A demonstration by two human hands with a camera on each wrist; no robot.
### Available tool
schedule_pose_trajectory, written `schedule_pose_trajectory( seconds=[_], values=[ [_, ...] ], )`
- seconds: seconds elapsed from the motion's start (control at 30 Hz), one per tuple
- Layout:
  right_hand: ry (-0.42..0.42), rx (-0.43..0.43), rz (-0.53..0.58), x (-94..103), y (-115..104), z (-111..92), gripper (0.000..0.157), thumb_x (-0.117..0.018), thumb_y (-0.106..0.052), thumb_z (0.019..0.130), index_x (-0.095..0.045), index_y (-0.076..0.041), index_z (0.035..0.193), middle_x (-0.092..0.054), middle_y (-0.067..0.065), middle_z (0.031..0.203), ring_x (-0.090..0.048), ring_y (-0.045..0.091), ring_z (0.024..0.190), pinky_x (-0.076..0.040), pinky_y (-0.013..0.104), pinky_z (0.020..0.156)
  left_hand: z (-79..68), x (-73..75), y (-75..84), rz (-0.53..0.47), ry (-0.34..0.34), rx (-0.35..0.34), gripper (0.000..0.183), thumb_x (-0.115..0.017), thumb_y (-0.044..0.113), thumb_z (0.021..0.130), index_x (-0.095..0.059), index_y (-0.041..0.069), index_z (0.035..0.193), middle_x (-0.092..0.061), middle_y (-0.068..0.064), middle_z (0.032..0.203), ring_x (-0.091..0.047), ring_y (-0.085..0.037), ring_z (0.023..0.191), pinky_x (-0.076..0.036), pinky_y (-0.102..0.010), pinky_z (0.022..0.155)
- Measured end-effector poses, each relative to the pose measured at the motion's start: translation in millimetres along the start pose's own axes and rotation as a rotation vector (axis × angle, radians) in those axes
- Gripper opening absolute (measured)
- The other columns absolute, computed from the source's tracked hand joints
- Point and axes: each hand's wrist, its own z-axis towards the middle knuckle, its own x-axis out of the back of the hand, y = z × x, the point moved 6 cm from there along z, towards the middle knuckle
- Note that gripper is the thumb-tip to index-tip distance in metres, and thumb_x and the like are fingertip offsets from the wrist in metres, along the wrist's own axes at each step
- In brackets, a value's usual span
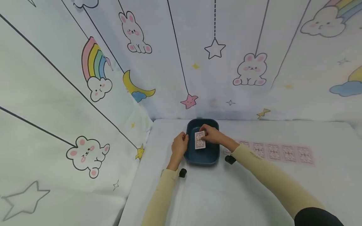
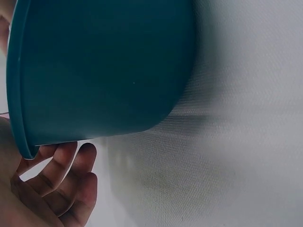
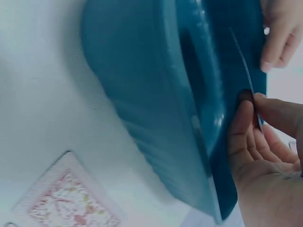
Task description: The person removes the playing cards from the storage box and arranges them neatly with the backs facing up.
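Observation:
A dark blue rectangular plastic basin [image 1: 203, 158] stands on the white table near the back wall. My left hand [image 1: 179, 145] holds its left rim, and in the left wrist view the curled fingers [image 2: 57, 177] lie against the outer wall. Over the basin, my right hand [image 1: 212, 134] pinches a playing card [image 1: 200, 143] between thumb and fingers. The card's patterned pink-and-white back faces the head camera. Edge-on in the right wrist view, the card [image 3: 247, 71] appears as a thin line inside the basin's rim.
To the right of the basin, a row of several patterned cards [image 1: 273, 152] lies on the white tablecloth [image 1: 215, 194], partly covered by my right forearm. A wall covering with cartoon drawings [image 1: 175, 69] rises behind the table and along its left.

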Motion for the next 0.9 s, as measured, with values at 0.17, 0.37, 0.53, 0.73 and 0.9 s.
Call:
schedule_pose_trajectory(
  seconds=[0.17,0.37,0.53,0.73,0.9],
  values=[
    [0.029,0.057,0.135,16.1,2.2,-18.9,0.043,-0.066,-0.008,0.096,-0.048,-0.001,0.135,-0.063,0.013,0.085,-0.065,0.034,0.079,-0.057,0.047,0.078,0.0,-1.9,-2.2,0.009,0.005,0.006,0.021,-0.056,0.03,0.103,-0.062,0.013,0.093,-0.063,-0.004,0.078,-0.052,-0.017,0.062,-0.035,-0.03,0.053],
    [0.067,0.125,0.186,37.1,7.1,-38.1,0.046,-0.064,-0.008,0.097,-0.048,0.001,0.139,-0.068,0.018,0.091,-0.068,0.026,0.085,-0.058,0.045,0.081,-1.3,-1.2,0.3,0.011,0.011,-0.014,0.022,-0.055,0.03,0.103,-0.062,0.012,0.091,-0.063,-0.004,0.076,-0.051,-0.016,0.058,-0.035,-0.03,0.051],
    [0.084,0.104,0.215,50.2,19.5,-49.3,0.048,-0.064,-0.011,0.098,-0.046,-0.002,0.142,-0.069,0.018,0.096,-0.068,0.024,0.087,-0.056,0.049,0.084,-2.7,0.6,2.9,0.003,0.009,-0.021,0.023,-0.055,0.029,0.103,-0.061,0.012,0.089,-0.062,-0.004,0.075,-0.05,-0.016,0.057,-0.035,-0.03,0.05],
    [0.109,0.068,0.23,63.8,32.9,-62.9,0.049,-0.065,-0.013,0.098,-0.046,-0.004,0.142,-0.068,0.018,0.097,-0.067,0.026,0.087,-0.055,0.052,0.086,-3.1,0.8,3.5,0.0,0.005,-0.023,0.023,-0.055,0.028,0.103,-0.061,0.011,0.09,-0.062,-0.006,0.075,-0.049,-0.016,0.056,-0.034,-0.029,0.05],
    [0.127,0.058,0.231,72.2,45.0,-73.9,0.048,-0.065,-0.013,0.098,-0.047,-0.004,0.142,-0.068,0.019,0.096,-0.067,0.029,0.089,-0.054,0.055,0.087,-2.7,0.1,3.3,-0.006,-0.001,-0.028,0.024,-0.054,0.03,0.104,-0.061,0.011,0.091,-0.062,-0.006,0.075,-0.049,-0.016,0.056,-0.034,-0.029,0.049]
  ],
)
